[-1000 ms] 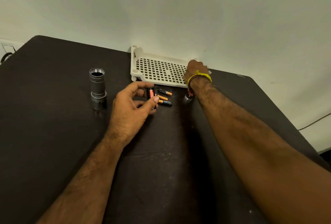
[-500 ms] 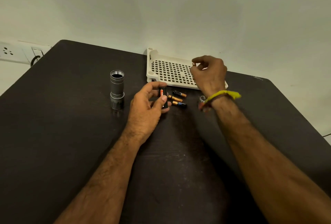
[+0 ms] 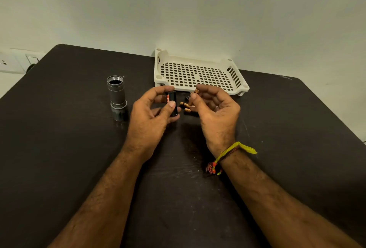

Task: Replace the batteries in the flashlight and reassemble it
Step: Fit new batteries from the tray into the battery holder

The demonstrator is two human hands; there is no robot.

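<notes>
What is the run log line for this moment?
left hand: holds holder | right hand: holds battery | flashlight: open, upright

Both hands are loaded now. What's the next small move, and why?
Probably bring the right hand across and seat its battery in the black holder that the left hand holds upright. The flashlight body stands open and apart, so the holder likely gets filled first.

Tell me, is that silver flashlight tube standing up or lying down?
Standing upright. The flashlight tube rests on its wider end on the table, open threaded mouth facing up, apart from both hands.
</notes>
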